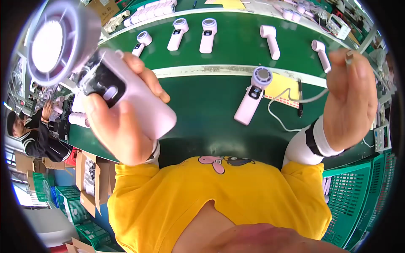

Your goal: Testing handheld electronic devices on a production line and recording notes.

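Note:
At the left, close to the camera, my left hand (114, 130) grips a pale pink handheld fan (147, 105). Its round head tilts up to the upper left, and its dark display panel shows beside my thumb. My right hand (352, 99) is raised on the right, its fingertips pinched on the small metal plug (349, 57) of a cable. The grey-white cable (314, 99) runs from behind that hand down to the green table and loops there. Between my hands, another pink fan (249, 101) lies on the table, touching neither hand.
Several pink fans lie on the green belt (236, 42) beyond a white rail (202, 71). A yellow sheet (282, 89) and a black pen (300, 99) are right of the nearer fan. Green crates (348, 202) stand lower right, cardboard boxes (90, 181) lower left. Another person (38, 135) sits at far left.

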`<state>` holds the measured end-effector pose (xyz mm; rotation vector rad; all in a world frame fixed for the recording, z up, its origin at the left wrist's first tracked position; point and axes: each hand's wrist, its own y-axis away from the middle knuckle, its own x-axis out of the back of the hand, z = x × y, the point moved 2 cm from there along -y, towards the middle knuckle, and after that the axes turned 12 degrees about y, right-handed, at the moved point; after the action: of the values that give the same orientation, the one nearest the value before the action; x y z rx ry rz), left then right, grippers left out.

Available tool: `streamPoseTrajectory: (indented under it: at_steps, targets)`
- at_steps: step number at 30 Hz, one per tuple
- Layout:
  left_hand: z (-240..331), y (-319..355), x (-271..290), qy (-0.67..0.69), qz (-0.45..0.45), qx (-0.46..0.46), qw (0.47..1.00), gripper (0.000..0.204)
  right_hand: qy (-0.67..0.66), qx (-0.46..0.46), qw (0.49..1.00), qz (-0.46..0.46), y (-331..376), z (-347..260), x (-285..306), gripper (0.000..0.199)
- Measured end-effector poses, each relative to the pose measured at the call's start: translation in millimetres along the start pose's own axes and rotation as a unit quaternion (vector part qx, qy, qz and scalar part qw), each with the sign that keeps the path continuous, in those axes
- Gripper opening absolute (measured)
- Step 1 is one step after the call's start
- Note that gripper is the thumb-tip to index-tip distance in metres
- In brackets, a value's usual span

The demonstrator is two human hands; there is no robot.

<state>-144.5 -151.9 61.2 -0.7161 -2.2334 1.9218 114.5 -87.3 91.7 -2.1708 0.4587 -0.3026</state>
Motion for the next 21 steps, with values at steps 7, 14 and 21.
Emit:
streamPoseTrajectory:
  at_steps: [7,14,21]
  targets:
    - [-16.8,-7.2,-4.2,0.177,0.086,0.383,0.902,0.021,-0.119,-0.013,0.993,-0.018,-10.1,1.9,43.0,0.031]
    - [-132.9,43.4,13.4,-0.077,0.053,0.696,0.712,0.033,0.025,0.163,0.974,0.153,-19.4,-0.6,60.1,0.027]
    - [-290.8,180.1,33.5,-0.046,-0.068,0.724,0.685,0.028,-0.190,0.070,0.979,0.026,-10.1,-9.1,79.4,0.036]
